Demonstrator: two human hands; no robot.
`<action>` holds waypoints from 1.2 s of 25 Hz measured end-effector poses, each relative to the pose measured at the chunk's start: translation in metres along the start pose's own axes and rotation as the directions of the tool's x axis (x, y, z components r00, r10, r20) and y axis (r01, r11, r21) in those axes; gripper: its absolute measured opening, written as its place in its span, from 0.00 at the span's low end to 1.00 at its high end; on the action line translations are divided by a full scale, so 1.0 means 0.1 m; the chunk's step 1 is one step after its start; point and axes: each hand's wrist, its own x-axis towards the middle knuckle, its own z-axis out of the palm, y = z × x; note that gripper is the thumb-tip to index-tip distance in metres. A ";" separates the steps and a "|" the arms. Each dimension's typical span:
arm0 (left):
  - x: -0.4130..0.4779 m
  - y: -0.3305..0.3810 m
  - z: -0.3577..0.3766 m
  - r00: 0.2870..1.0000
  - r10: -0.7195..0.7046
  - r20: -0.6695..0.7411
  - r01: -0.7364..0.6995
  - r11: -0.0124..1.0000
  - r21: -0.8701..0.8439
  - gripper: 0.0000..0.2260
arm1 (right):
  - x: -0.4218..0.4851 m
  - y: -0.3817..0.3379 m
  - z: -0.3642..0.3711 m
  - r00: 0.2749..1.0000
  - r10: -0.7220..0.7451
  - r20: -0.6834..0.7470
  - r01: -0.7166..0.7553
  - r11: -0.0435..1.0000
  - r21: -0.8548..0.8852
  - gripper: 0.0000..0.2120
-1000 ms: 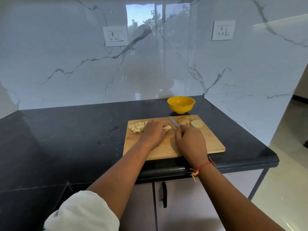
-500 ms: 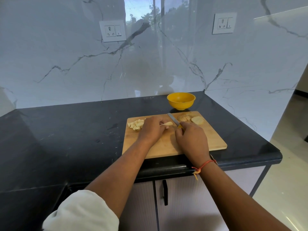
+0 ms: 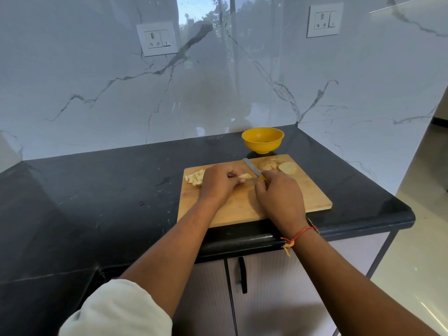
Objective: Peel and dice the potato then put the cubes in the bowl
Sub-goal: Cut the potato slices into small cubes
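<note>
A wooden cutting board [image 3: 312,195] lies on the black counter. My left hand [image 3: 218,181] holds a pale potato strip [image 3: 245,176] down on the board with curled fingers. My right hand [image 3: 278,197] grips a yellow-handled knife [image 3: 251,167], its blade pointing away, right beside the strip. A pile of potato cubes [image 3: 195,178] sits at the board's far left corner. More potato slices [image 3: 287,167] and peel lie at the far right. Just beyond the board stands the yellow bowl [image 3: 263,139].
The black counter [image 3: 97,202] runs wide to the left and ends at a rounded edge on the right. A marble wall with two sockets rises behind. Cabinet doors with a black handle [image 3: 242,275] are below the counter's front edge.
The view has dropped a little, so the board sits higher in the frame. My left hand has shifted on the strip, showing more of its pale end. The knife stays at the strip.
</note>
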 end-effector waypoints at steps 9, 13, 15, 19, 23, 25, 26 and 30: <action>0.01 -0.04 0.05 0.999 0.033 -0.017 -0.032 0.998 0.059 0.07 | -0.02 -0.04 -0.03 1.000 0.008 0.017 -0.007 1.000 -0.023 0.15; 0.03 -0.06 0.10 0.997 0.078 -0.015 -0.076 0.991 0.110 0.12 | -0.03 -0.07 -0.04 0.999 -0.020 0.047 0.023 0.998 -0.060 0.13; 0.04 -0.08 0.13 0.997 0.082 -0.008 -0.080 0.986 0.146 0.13 | -0.05 -0.09 -0.05 0.998 -0.029 0.055 0.033 0.997 -0.074 0.13; 0.05 -0.09 0.13 0.996 0.090 -0.018 -0.086 0.984 0.158 0.11 | -0.08 -0.10 -0.09 0.998 -0.037 0.055 0.042 0.995 -0.088 0.12; 0.03 -0.08 0.10 0.998 0.055 -0.028 -0.051 0.992 0.116 0.04 | -0.10 -0.12 -0.10 0.999 -0.032 0.035 0.035 0.996 -0.088 0.12; 0.01 -0.06 0.10 0.999 0.040 -0.024 -0.037 0.992 0.118 0.03 | -0.11 -0.12 -0.10 0.999 -0.026 0.036 0.029 0.996 -0.080 0.12; -0.01 -0.05 0.09 0.999 0.037 -0.024 -0.034 0.992 0.123 0.03 | -0.11 -0.12 -0.11 0.999 -0.022 0.035 0.024 0.997 -0.072 0.12; -0.05 0.00 0.09 0.997 0.073 -0.035 -0.066 0.984 0.168 0.03 | -0.12 -0.12 -0.12 0.999 -0.011 0.033 0.013 0.999 -0.048 0.12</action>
